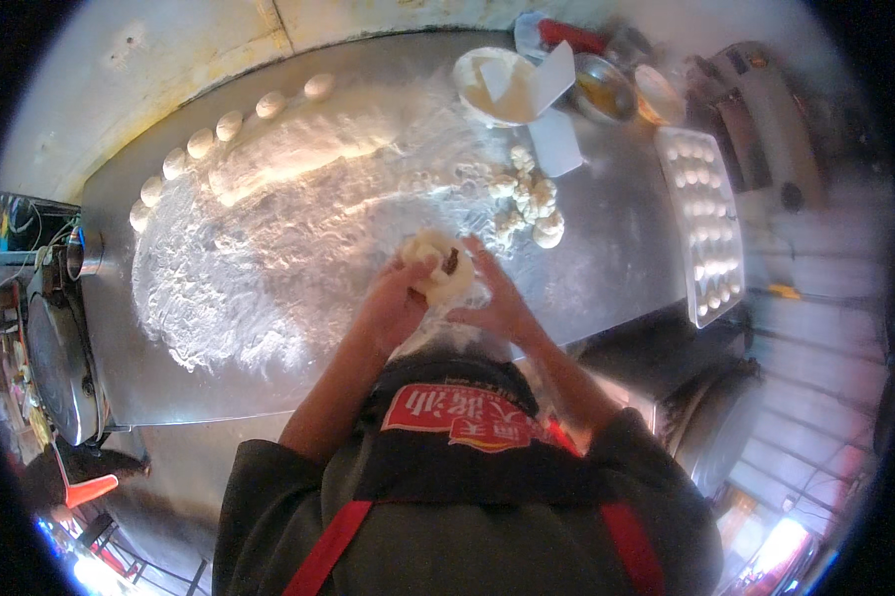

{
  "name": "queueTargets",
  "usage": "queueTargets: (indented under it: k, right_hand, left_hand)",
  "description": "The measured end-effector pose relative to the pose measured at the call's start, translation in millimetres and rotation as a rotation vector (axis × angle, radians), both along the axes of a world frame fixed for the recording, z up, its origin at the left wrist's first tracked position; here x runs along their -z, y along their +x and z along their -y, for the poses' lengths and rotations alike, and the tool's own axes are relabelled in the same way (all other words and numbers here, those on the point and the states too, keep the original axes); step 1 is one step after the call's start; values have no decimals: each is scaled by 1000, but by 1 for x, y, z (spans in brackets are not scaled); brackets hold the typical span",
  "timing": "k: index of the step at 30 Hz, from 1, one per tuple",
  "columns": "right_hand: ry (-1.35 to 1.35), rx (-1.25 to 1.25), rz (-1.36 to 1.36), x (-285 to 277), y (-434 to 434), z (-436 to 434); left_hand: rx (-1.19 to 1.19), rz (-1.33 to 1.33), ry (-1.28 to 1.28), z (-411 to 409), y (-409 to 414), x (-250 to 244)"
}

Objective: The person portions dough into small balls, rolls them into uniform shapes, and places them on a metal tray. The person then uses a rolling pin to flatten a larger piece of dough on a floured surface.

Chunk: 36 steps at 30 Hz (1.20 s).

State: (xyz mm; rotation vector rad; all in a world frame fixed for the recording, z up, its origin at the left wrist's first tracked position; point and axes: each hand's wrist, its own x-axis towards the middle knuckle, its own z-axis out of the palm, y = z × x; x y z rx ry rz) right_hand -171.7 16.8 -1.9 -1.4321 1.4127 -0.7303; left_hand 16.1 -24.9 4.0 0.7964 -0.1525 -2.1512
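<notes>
In my left hand point(401, 298) lies a pale piece of dough point(440, 264) with a dark filling showing in its middle, held over the floured metal table. My right hand point(498, 298) is close at the dough's right side, its fingers spread; whether they touch it cannot be told. Beyond my right hand, a cluster of small dough lumps point(525, 197) sits on the flour. Farther back on the left, a long, flour-dusted mass of dough point(291, 160) lies beside a curved row of round dough pieces point(200, 143).
At the back right stand a bowl with white scrapers or boards point(484, 108) and a metal bowl point(603, 88). A white tray of small round pieces point(663, 153) rests at the table's right end. Round metal appliances flank the table, left point(60, 365) and right point(723, 432).
</notes>
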Motion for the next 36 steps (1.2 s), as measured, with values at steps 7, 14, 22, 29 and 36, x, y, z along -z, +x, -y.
queueTargets:
  k: [7,14,22,29,36]
  right_hand:
    - [-198,45,193,-10,23,5]
    - [-273,-16,42,-22,23,5]
    - [-752,-132,-463,-27,29,13]
    - [-63,468,687,-46,39,28]
    - [-111,505,368,-55,49,41]
  left_hand:
    - [228,12,-65,-4,-4,-6]
    - [215,-125,-55,-12,0,-12]
    - [193,-251,103,-15,-10,-30]
    - [169,551,-476,-23,-23,-21]
    - [21,777,-503,-21,-31,-1]
